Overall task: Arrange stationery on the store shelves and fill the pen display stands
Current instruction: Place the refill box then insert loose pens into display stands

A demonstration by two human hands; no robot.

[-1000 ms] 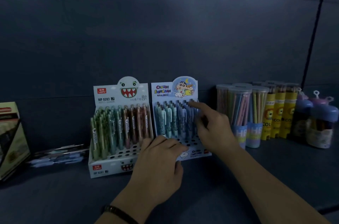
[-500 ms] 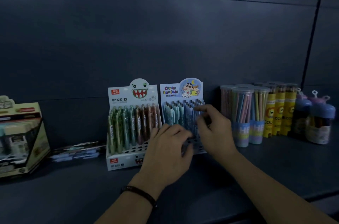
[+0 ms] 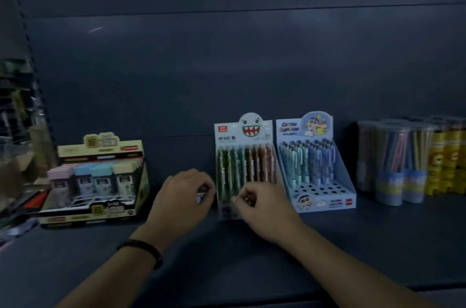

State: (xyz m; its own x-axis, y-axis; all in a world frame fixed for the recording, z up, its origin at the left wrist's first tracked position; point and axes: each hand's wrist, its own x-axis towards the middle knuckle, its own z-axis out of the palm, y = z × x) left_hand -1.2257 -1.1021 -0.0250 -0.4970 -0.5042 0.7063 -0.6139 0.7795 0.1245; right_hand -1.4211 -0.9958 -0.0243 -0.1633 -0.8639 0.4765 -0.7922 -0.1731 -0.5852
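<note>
filling looks the step in hand: monster-face pen stand (image 3: 243,142), pens (image 3: 249,169) upright, sits just beyond pinched fingertips of the right hand (image 3: 262,203) and just right of curled fingers of the left hand (image 3: 184,194); what either holds, cannot tell. next: seat one upright in a free hole.

Motion blur leaves no print legible. The white pen display stand (image 3: 228,132) bears a red brand tag and a code line, and the blue pen display stand (image 3: 290,128) a coloured title, all unreadable.

Black wristband (image 3: 145,248); blurred clutter (image 3: 15,131) (far left)
</note>
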